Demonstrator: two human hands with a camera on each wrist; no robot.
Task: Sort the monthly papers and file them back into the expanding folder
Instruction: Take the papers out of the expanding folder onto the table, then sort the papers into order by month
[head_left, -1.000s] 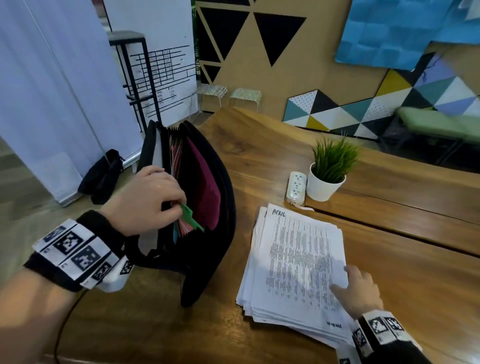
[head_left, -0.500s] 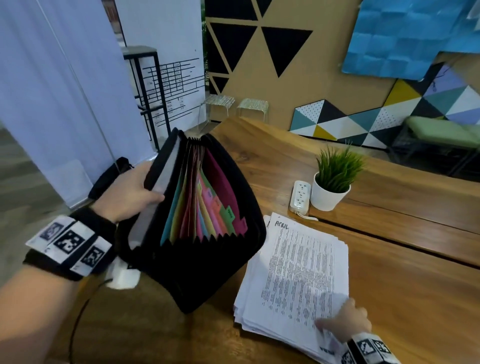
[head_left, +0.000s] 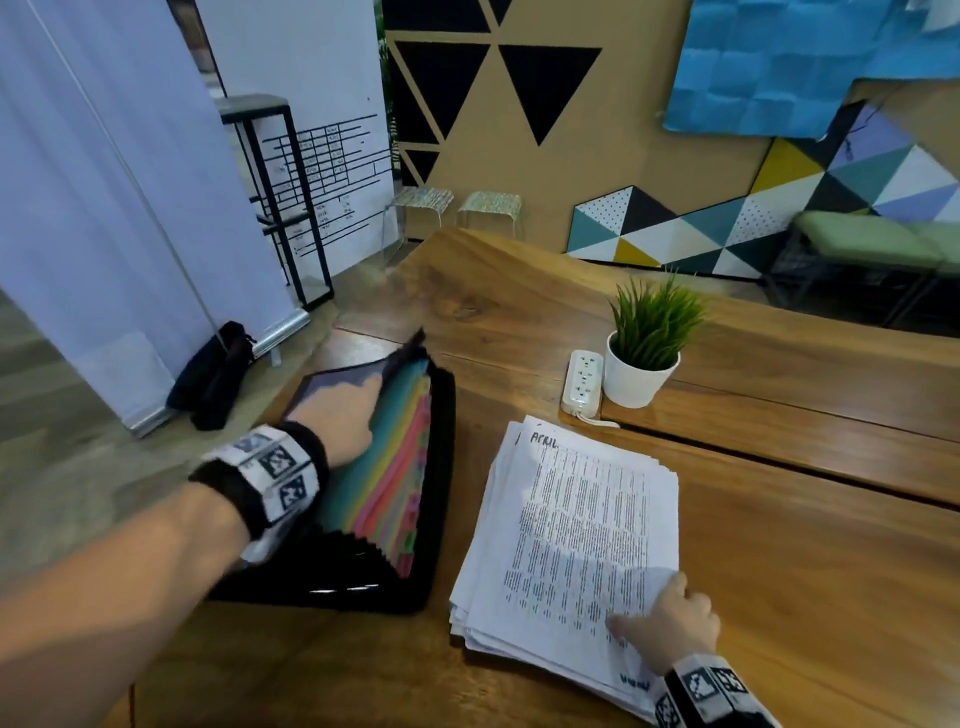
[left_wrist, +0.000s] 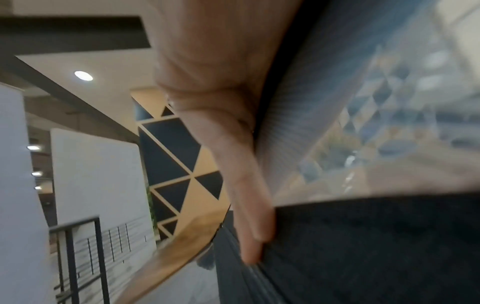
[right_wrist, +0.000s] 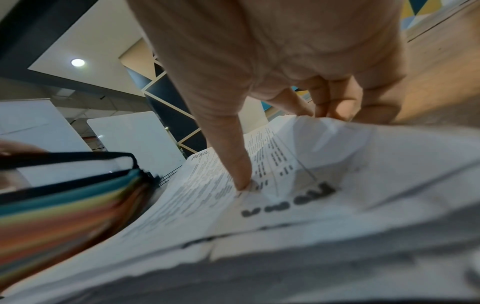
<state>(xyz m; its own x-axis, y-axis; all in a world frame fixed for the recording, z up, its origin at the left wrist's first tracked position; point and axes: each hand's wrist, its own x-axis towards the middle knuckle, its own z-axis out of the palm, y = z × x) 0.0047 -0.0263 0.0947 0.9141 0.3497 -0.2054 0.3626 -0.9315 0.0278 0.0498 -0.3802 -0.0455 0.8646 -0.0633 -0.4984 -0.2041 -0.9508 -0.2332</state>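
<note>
The black expanding folder (head_left: 440, 467) lies open on the table's left side, its coloured dividers (head_left: 387, 499) fanned out. My left hand (head_left: 337, 421) rests flat on its grey upper cover (left_wrist: 337, 102), and the straight fingers (left_wrist: 249, 205) reach the black edge. A stack of white printed papers (head_left: 576, 519), with "APRIL" written on the top sheet, sits just right of the folder. My right hand (head_left: 670, 623) is at the stack's near right corner. Its thumb (right_wrist: 241, 174) presses on the top sheet (right_wrist: 285, 205) while the fingers curl behind the lifted, buckled corner.
A small potted plant (head_left: 644, 353) and a white power strip (head_left: 582, 384) stand behind the papers. The wooden table (head_left: 805, 571) stretches right and far. Its left edge runs close beside the folder. A black bag (head_left: 208, 374) lies on the floor by a white banner.
The folder, held upright and spread open before, now lies flat on the table with my left hand on its cover. My right hand stays at the paper corner, which has lifted.
</note>
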